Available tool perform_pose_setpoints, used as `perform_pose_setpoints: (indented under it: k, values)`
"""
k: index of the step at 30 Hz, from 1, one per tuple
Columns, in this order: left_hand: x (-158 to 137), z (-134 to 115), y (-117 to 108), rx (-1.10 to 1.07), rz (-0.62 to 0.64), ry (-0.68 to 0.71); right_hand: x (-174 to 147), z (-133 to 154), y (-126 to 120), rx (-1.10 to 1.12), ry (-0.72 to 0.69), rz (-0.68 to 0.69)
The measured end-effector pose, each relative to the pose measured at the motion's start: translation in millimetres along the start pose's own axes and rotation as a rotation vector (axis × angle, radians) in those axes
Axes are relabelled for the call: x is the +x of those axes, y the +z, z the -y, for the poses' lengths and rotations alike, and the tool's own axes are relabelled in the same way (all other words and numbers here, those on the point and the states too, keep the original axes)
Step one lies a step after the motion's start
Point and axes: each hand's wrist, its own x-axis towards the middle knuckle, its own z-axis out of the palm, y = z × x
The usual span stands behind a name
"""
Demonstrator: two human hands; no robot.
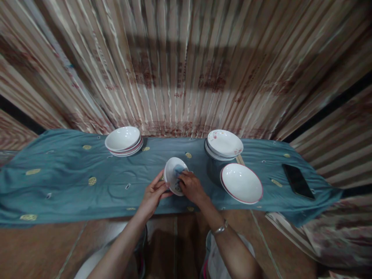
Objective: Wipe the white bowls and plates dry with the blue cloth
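Observation:
A small white bowl (169,174) is tilted up over the table, its inside facing me and to the right. My left hand (154,192) grips its left rim, thumb at the front edge and fingers around the outside. Inside the bowl, my right hand (190,186) presses a light blue cloth (179,169) against the inner wall, fingers closed on it. Part of the cloth is hidden under those fingers. A dark pattern shows low in the bowl beside them.
White bowls (123,139) are stacked at the back left. Flower-patterned plates (225,143) are stacked at the back right, near a wooden strip (240,159). Red-rimmed bowls (241,183) sit in front. A black phone (298,181) lies far right on the blue tablecloth (116,193). Curtains (174,77) hang behind.

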Motion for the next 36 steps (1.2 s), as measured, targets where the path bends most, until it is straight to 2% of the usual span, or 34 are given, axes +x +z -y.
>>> perform_pose_setpoints:
  k: [4, 7, 10, 13, 17, 21, 25, 30, 36]
  values:
    - [0, 0, 2, -0.006, -0.016, 0.005, 10, -6, 20, 0.119, -0.021, -0.119]
    - [1, 1, 2, -0.023, -0.017, 0.009, 19, -6, 32, 0.353, -0.018, -0.112]
    - [1, 1, 1, -0.03, -0.025, 0.009, 25, 2, 29, 0.636, -0.007, -0.042]
    - [1, 1, 0, -0.037, -0.021, 0.001, 23, 12, 13, 0.908, 0.018, 0.082]
    - [0, 0, 0, -0.053, -0.004, -0.004, 13, 17, -7, 1.071, 0.103, 0.223]
    - [-2, -4, 2, -0.038, -0.039, -0.022, 3, 13, -17, 0.99, 0.086, 0.325]
    - [-2, -7, 3, -0.017, -0.058, -0.033, -5, 12, -23, 0.707, 0.031, 0.35]
    - [0, -7, 3, -0.019, -0.066, -0.028, -18, 16, -16, 0.293, -0.084, 0.184]
    - [9, -3, 2, -0.027, -0.102, 0.0, -25, 20, 3, 0.231, -0.144, 0.017]
